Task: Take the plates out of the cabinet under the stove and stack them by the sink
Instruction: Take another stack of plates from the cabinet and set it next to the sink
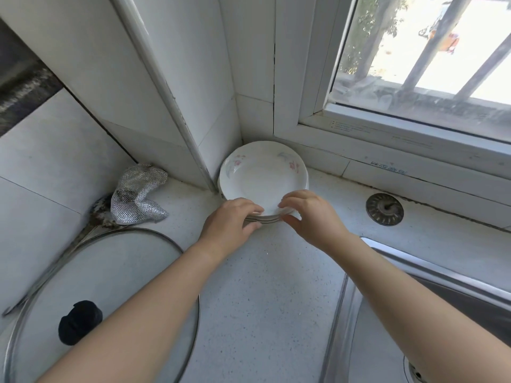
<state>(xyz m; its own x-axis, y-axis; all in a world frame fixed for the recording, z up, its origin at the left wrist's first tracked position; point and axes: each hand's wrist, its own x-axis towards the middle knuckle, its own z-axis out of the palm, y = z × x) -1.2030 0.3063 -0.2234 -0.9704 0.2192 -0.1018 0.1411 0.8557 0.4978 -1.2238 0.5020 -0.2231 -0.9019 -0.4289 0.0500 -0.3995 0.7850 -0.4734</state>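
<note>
From my head camera, the stack of plates (262,181) sits in the middle of the frame on the pale speckled surface (271,286), pushed into the corner where the tiled wall meets the window (428,51) ledge. The top plate is white with faint pink flowers on its rim. My left hand (231,225) grips the near edge of the stack, fingers curled over the top rim and thumb against the side of the lower plates. My right hand (309,214) pinches the same near edge just beside it, fingertips on the rim and thumb below. Left of the stack a silvery mesh cloth (138,194) lies crumpled. A glass lid (96,286) with a black knob (80,322) fills the lower left. The steel sink (387,327) is at lower right, and a round drain strainer (384,209) lies on the surface behind it.
</note>
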